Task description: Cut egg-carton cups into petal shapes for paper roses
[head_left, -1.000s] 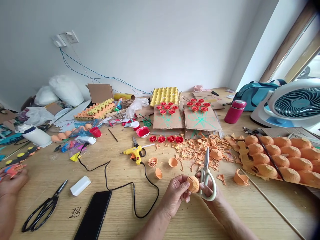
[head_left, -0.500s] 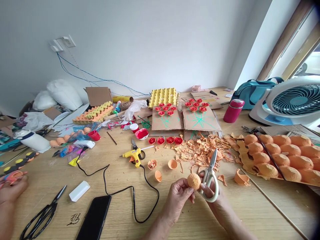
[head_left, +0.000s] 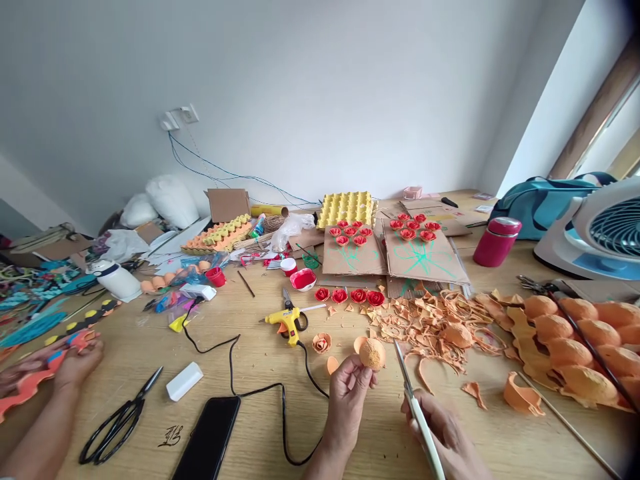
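Observation:
My left hand pinches an orange egg-carton cup, its rounded, rough side facing me. In my right hand is a pair of scissors with pale handles, blades pointing up and away, a little to the right of the cup. The blades look edge-on, so I cannot tell whether they are parted. Behind the held cup, another orange cup is partly hidden. A smaller cup piece and a rose-like orange cup with red edges lie to the left.
Orange scraps spread across the table before an orange egg tray. A yellow glue gun, black scissors and a phone lie left. Red paper roses line up below cardboard panels. Another person's hands hold a painted carton strip.
My right hand has moved down and right with the scissors, away from the cup. My left hand holds the cup slightly further left and higher. The view has turned left.

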Motion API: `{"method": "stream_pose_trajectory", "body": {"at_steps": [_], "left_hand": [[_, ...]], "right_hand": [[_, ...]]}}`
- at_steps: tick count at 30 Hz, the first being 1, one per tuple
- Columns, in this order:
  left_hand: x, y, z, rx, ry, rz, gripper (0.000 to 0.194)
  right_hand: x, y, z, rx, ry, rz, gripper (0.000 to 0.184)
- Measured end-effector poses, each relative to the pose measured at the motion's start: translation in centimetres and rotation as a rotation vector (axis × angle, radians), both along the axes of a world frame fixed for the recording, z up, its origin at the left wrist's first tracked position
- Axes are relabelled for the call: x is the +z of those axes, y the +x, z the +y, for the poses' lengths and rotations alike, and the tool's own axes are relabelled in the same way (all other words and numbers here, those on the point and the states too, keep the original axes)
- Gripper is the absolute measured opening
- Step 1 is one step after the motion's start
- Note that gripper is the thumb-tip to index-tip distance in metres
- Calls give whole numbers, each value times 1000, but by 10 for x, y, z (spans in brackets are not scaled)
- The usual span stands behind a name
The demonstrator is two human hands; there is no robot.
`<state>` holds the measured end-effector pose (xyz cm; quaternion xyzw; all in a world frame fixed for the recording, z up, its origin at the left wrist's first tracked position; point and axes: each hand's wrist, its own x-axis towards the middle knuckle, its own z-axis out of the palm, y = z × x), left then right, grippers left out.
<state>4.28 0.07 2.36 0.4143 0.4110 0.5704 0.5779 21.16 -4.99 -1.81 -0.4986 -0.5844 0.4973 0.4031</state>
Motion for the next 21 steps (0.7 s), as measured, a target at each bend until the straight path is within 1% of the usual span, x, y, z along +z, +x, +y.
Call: {"method": "stream_pose_trajectory", "body": {"at_steps": [3, 5, 11, 16, 21], "left_hand": [[-2, -4, 3, 76, 11, -8, 35], [-4, -7, 5, 92, 13, -19, 33], [-3, -7, 6, 70, -19, -123, 31], [2, -2, 4, 17, -19, -151, 29], [0, -1, 2, -11, -22, -170, 24]], "right_hand": [[1, -1, 0, 21, -10, -67, 38], [3, -1, -1, 30, -15, -77, 36], [11, -2, -2, 40, 2, -40, 35], [13, -2, -4, 36, 10, -43, 32], [14, -2, -5, 53, 34, -60, 30]]}}
